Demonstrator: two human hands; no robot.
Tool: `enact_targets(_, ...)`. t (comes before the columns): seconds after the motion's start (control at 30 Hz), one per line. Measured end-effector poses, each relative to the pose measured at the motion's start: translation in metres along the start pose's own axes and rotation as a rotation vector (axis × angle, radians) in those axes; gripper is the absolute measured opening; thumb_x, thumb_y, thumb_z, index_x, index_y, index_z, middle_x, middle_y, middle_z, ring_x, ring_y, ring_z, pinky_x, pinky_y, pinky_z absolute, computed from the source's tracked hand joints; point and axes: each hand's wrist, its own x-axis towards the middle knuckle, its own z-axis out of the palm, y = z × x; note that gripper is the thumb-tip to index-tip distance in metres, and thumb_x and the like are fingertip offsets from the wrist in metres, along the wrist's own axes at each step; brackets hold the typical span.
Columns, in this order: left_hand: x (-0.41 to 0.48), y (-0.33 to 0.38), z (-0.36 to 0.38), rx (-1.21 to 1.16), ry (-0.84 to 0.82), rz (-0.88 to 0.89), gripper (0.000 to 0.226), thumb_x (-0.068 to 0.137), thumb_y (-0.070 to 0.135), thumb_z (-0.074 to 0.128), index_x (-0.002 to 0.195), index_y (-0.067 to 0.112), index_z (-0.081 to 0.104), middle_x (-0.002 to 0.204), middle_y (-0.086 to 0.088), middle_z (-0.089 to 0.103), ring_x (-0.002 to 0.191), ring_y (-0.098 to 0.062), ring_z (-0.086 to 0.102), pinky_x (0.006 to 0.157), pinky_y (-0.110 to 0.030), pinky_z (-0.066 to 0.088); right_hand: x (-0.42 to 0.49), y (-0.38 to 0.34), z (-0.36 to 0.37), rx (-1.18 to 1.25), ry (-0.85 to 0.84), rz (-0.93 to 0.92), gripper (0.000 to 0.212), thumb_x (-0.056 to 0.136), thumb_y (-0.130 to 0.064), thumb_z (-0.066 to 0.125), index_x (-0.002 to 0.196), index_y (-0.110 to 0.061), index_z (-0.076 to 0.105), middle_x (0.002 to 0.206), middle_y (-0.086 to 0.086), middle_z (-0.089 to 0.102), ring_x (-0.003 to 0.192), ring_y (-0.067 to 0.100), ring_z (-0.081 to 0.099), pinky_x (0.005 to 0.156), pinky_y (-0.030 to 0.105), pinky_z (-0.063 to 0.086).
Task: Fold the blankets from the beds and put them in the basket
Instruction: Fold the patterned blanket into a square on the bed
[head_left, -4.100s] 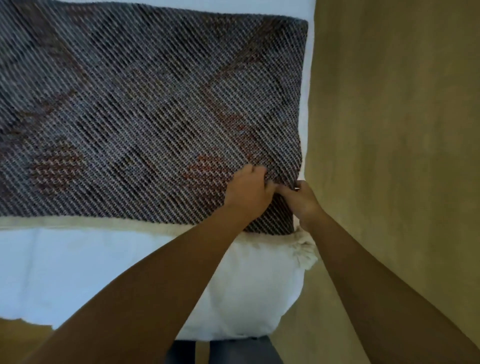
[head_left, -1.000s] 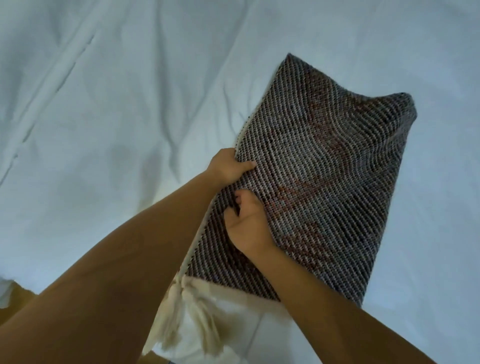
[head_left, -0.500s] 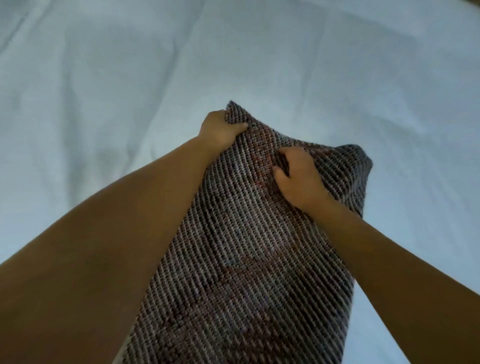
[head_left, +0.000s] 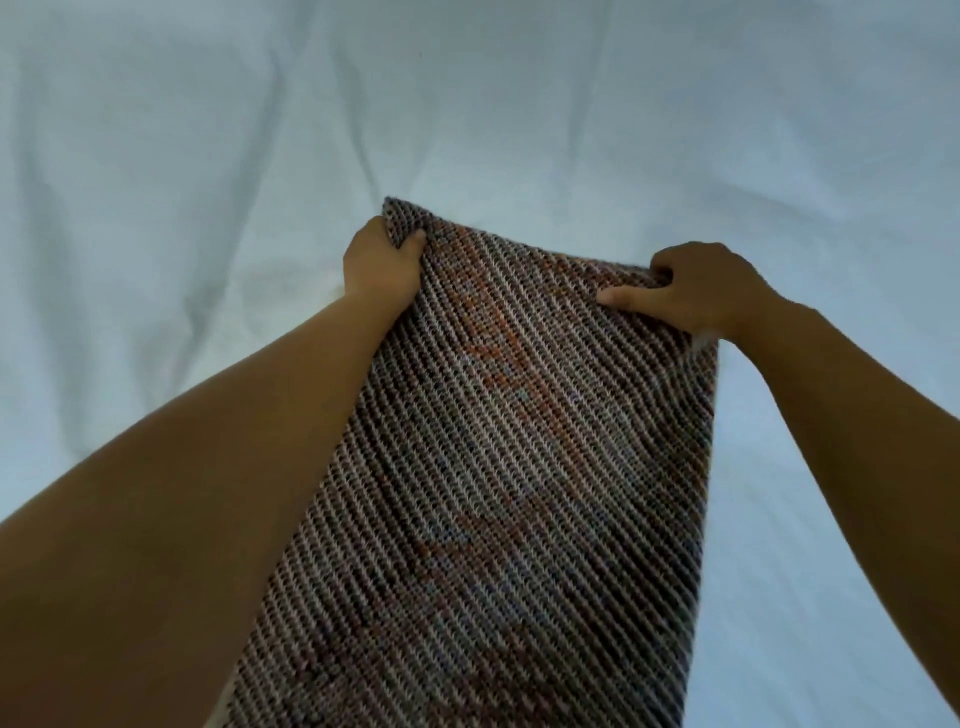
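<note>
A dark woven blanket (head_left: 509, 467) with grey, white and orange-red patterning hangs as a long folded strip in front of me, above the white bed. My left hand (head_left: 382, 262) pinches its far left corner. At the far right corner my right hand (head_left: 696, 291) grips the edge with the thumb laid on top. The far edge is stretched between the two hands. The strip's lower end runs out of the frame at the bottom. No basket is in view.
A white, lightly wrinkled bed sheet (head_left: 208, 156) fills the whole background on every side of the blanket.
My hands have moved apart along the blanket's far edge, the right hand sliding out to the right corner. The edge is now spread wide and taut instead of bunched.
</note>
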Motion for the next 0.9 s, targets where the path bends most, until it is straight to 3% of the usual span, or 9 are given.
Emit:
enact_targets(0.17, -0.002, 0.000, 0.006, 0.104, 0.104, 0.058, 0.038, 0.097, 0.034, 0.041, 0.116, 0.003, 0.053, 0.119, -0.016, 0.058, 0.111, -0.031, 0.052, 0.086, -0.029, 0.037, 0.002, 0.011, -0.007, 0.293, -0.252, -0.017, 0.065, 0.044, -0.080, 0.060, 0.065, -0.019, 0.059, 0.068, -0.003, 0.064, 0.065, 0.013, 0.062, 0.057, 0.026, 0.040)
enact_targets(0.3, 0.007, -0.008, 0.003, 0.141, 0.163, 0.083, 0.034, 0.097, 0.031, 0.040, 0.108, 0.002, 0.054, 0.113, -0.018, 0.060, 0.105, -0.031, 0.053, 0.076, -0.026, 0.031, 0.003, 0.039, -0.029, 0.087, -0.397, 0.049, 0.066, 0.039, -0.083, 0.056, 0.074, -0.027, 0.064, 0.080, -0.009, 0.066, 0.076, 0.010, 0.060, 0.072, 0.030, 0.042)
enact_targets(0.4, 0.012, -0.010, 0.004, 0.202, 0.140, 0.133, 0.035, 0.096, 0.032, 0.041, 0.108, 0.003, 0.055, 0.113, -0.018, 0.060, 0.106, -0.032, 0.053, 0.078, -0.027, 0.032, 0.013, 0.045, -0.023, -0.117, -0.192, 0.118, 0.070, 0.044, -0.084, 0.051, 0.060, -0.015, 0.055, 0.068, 0.004, 0.057, 0.065, 0.020, 0.054, 0.058, 0.030, 0.037)
enact_targets(0.47, 0.013, -0.007, 0.006, 0.250, 0.135, 0.112, 0.038, 0.096, 0.036, 0.041, 0.110, 0.004, 0.054, 0.113, -0.017, 0.060, 0.106, -0.033, 0.053, 0.077, -0.029, 0.032, 0.016, 0.040, -0.001, -0.174, -0.012, 0.139, 0.062, 0.059, -0.079, 0.056, 0.064, -0.018, 0.048, 0.069, 0.002, 0.052, 0.070, 0.024, 0.050, 0.063, 0.032, 0.036)
enact_targets(0.57, 0.013, 0.001, 0.001, 0.381, 0.156, 0.090, 0.044, 0.091, 0.041, 0.047, 0.119, 0.006, 0.045, 0.121, -0.017, 0.051, 0.111, -0.035, 0.049, 0.083, -0.039, 0.038, 0.005, 0.029, 0.030, -0.162, 0.257, 0.184, 0.055, 0.078, -0.060, 0.057, 0.098, -0.009, 0.050, 0.095, 0.012, 0.057, 0.091, 0.031, 0.052, 0.080, 0.041, 0.037)
enact_targets(0.67, 0.007, 0.018, -0.004, 0.630, 0.200, 0.424, 0.058, 0.087, 0.030, 0.050, 0.138, 0.010, 0.031, 0.140, -0.018, 0.035, 0.129, -0.035, 0.033, 0.103, -0.051, 0.027, -0.014, -0.001, 0.055, -0.142, 0.449, 0.151, 0.052, 0.090, -0.028, 0.049, 0.135, -0.005, 0.037, 0.137, 0.027, 0.041, 0.129, 0.041, 0.035, 0.110, 0.057, 0.017)
enact_targets(0.8, -0.030, 0.035, 0.028, 0.895, -0.091, 1.022, 0.058, 0.092, 0.041, 0.021, 0.145, 0.018, 0.020, 0.155, -0.005, 0.019, 0.143, -0.023, 0.007, 0.110, -0.050, -0.003, -0.034, -0.071, 0.094, 0.042, 0.398, -0.029, 0.064, 0.094, -0.039, 0.023, 0.148, -0.009, 0.006, 0.157, 0.014, 0.004, 0.144, 0.027, -0.003, 0.111, 0.043, -0.011)
enact_targets(0.83, -0.041, 0.028, 0.036, 0.924, -0.194, 1.054, 0.060, 0.092, 0.043, 0.014, 0.146, 0.018, 0.016, 0.156, -0.004, 0.015, 0.143, -0.020, 0.002, 0.110, -0.046, -0.007, -0.036, -0.078, 0.103, 0.038, 0.349, -0.064, 0.065, 0.094, -0.043, 0.019, 0.148, -0.011, 0.001, 0.157, 0.011, -0.002, 0.143, 0.022, -0.009, 0.111, 0.040, -0.014)
enact_targets(0.9, -0.046, 0.004, 0.040, 0.939, -0.277, 0.889, 0.064, 0.093, 0.049, 0.009, 0.148, 0.019, 0.003, 0.157, -0.002, 0.002, 0.144, -0.017, -0.007, 0.110, -0.040, -0.014, -0.035, -0.066, 0.114, -0.013, 0.282, -0.087, 0.067, 0.095, -0.048, 0.018, 0.148, -0.014, -0.003, 0.158, 0.007, -0.005, 0.144, 0.018, -0.012, 0.111, 0.038, -0.018)
